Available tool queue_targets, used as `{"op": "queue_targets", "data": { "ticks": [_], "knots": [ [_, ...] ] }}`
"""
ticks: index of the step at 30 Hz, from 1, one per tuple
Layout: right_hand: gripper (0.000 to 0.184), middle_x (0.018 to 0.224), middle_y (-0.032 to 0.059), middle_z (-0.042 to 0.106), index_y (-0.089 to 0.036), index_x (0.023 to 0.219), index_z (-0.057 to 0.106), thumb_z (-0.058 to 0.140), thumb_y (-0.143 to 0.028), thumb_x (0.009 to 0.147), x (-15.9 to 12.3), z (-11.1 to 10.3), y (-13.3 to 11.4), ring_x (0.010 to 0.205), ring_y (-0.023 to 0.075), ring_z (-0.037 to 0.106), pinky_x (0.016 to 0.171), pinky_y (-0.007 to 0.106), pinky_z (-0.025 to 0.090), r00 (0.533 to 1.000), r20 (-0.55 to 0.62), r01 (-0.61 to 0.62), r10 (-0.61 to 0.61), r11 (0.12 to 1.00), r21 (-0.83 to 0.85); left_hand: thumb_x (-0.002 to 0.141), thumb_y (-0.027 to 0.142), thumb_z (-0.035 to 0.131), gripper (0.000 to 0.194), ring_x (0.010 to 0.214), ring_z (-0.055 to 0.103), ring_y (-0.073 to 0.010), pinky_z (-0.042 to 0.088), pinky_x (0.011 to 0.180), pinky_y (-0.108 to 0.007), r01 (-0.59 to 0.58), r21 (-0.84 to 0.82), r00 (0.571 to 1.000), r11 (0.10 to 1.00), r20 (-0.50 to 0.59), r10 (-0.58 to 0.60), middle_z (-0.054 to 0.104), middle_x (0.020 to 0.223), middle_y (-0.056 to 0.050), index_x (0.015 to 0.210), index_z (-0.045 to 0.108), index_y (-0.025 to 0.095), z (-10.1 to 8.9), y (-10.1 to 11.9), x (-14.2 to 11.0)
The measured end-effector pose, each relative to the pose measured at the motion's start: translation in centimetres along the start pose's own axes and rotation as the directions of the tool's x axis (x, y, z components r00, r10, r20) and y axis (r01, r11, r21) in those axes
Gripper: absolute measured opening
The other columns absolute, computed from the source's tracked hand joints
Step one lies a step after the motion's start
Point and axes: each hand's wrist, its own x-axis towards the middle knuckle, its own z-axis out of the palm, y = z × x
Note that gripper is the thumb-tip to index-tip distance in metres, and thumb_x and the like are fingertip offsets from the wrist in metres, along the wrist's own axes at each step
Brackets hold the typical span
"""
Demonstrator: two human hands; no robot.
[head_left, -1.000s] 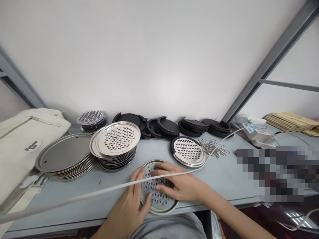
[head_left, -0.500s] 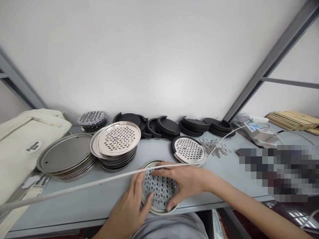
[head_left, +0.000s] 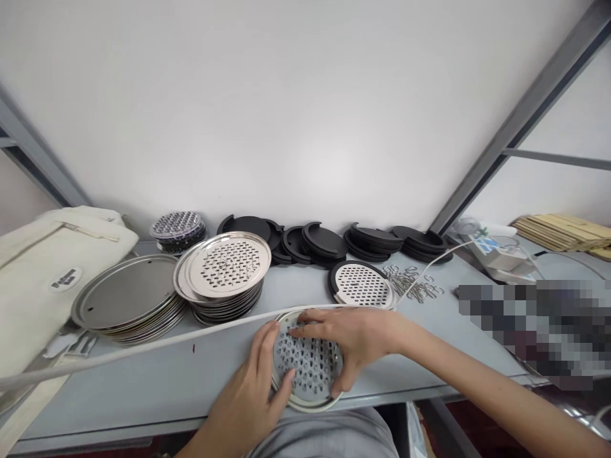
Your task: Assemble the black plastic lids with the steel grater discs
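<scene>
A round metal grater plate (head_left: 308, 366) with raised teeth lies at the table's front edge, set in a pale-rimmed disc. My left hand (head_left: 260, 375) grips its left side, fingers along the rim and thumb over the lower left. From the upper right my right hand (head_left: 358, 340) curves over it, fingers across the top and thumb at the right rim. Just beyond, a finished-looking grater in a black holder (head_left: 360, 284) rests on the table. A stack of shiny grater discs (head_left: 229, 267) stands to the left.
Plain metal lids (head_left: 128, 292) are piled at the left beside a cream bag (head_left: 71, 273). Several black holders (head_left: 324, 240) line the wall. Metal clips (head_left: 413, 283) lie at the right. A white cable (head_left: 191, 334) hangs across the workspace. Wooden boards (head_left: 558, 231) sit far right.
My right hand has shifted to the right over the grater plate, its thumb going from the middle to the right rim. The left hand stays put. The white cable appears higher.
</scene>
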Motion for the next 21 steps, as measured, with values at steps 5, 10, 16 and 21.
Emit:
{"op": "queue_targets", "data": {
  "ticks": [5, 10, 16, 21],
  "knots": [
    [0.088, 0.123, 0.0086, 0.055, -0.024, 0.139, 0.042, 0.077, -0.042, 0.061, 0.5, 0.0, -0.1, 0.095, 0.0251, 0.062, 0.073, 0.028, 0.046, 1.000, -0.010, -0.015, 0.014, 0.999, -0.044, 0.094, 0.024, 0.040, 0.061, 0.135, 0.032, -0.0261, 0.042, 0.104, -0.041, -0.017, 0.009, 1.000, 1.000, 0.011, 0.017, 0.024, 0.149, -0.017, 0.146, 0.010, 0.014, 0.0, 0.0, 0.0],
    [0.089, 0.133, 0.0093, 0.049, -0.027, 0.141, 0.039, 0.076, -0.041, 0.062, 0.4, 0.3, 0.0, 0.110, 0.0288, 0.057, 0.081, 0.030, 0.046, 0.997, 0.001, -0.078, 0.078, 0.997, -0.028, 0.093, 0.024, 0.041, 0.063, 0.137, 0.027, -0.0256, 0.038, 0.107, -0.042, -0.005, 0.013, 1.000, 1.000, 0.018, 0.005, 0.023, 0.149, -0.016, 0.146, 0.009, 0.013, 0.0, 0.0, 0.1],
    [0.084, 0.142, 0.0070, 0.043, -0.029, 0.143, 0.034, 0.073, -0.041, 0.070, -0.2, -0.1, 0.7, 0.121, 0.0275, 0.050, 0.095, 0.030, 0.041, 0.999, -0.009, -0.048, 0.049, 0.994, 0.103, 0.093, 0.023, 0.040, 0.061, 0.136, 0.031, -0.0256, 0.039, 0.106, -0.043, 0.033, -0.031, 0.999, 0.999, 0.003, -0.033, 0.028, 0.148, -0.016, 0.146, 0.011, 0.016, 0.0, 0.0, 0.2],
    [0.040, 0.127, 0.0030, 0.055, -0.029, 0.130, 0.050, 0.052, -0.037, 0.091, -0.8, 0.1, 1.0, 0.110, 0.0197, 0.056, 0.094, 0.030, 0.043, 0.947, -0.315, 0.000, 0.071, 0.975, 0.221, 0.094, 0.021, 0.038, 0.057, 0.134, 0.034, -0.0254, 0.040, 0.105, -0.043, 0.063, -0.060, 0.998, 0.996, 0.013, -0.063, 0.030, 0.147, -0.015, 0.146, 0.013, 0.018, -0.3, 0.2, 0.4]
  ]
}}
